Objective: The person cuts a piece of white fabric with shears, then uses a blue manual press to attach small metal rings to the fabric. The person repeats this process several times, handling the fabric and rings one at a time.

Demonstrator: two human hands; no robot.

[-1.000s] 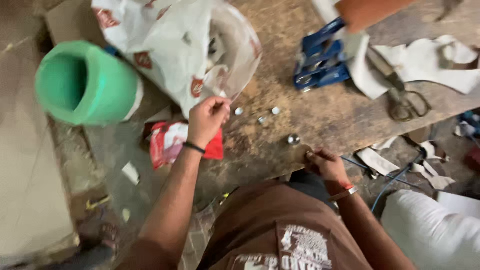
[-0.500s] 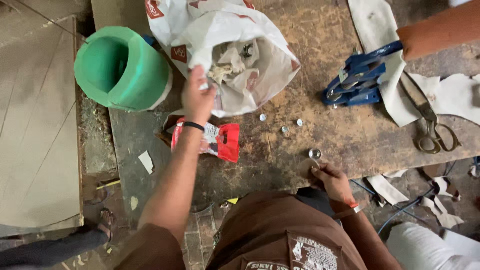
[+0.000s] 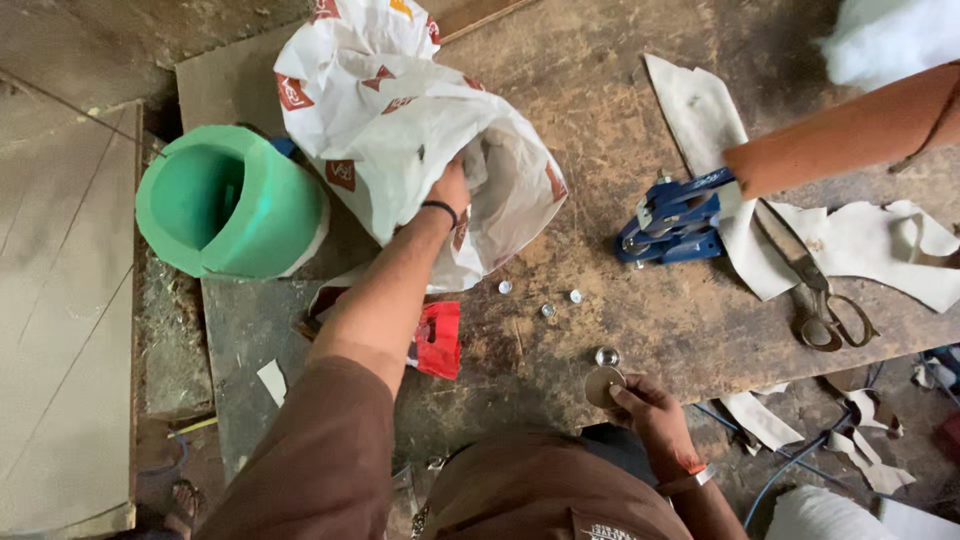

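My left hand (image 3: 453, 187) reaches into the mouth of a white plastic bag (image 3: 400, 110) with red marks, lying on a worn wooden board (image 3: 620, 120); its fingers are hidden inside the bag. My right hand (image 3: 645, 405) rests at the board's near edge and pinches a small round metal disc (image 3: 603, 385). A small shiny round piece (image 3: 606, 356) lies just above that disc. Three tiny silver pieces (image 3: 546, 309) sit on the board between the two hands.
A green plastic cylinder (image 3: 225, 205) lies left of the bag. A red packet (image 3: 437, 340) lies under my left forearm. Another person's arm (image 3: 850, 130) reaches in at the right, near a blue metal tool (image 3: 675, 220), scissors (image 3: 815, 290) and pale material offcuts (image 3: 860, 240).
My left hand moved from the bag's edge into its opening. My right hand took hold of the round disc near the board's edge. The view shifted to the left and closer.
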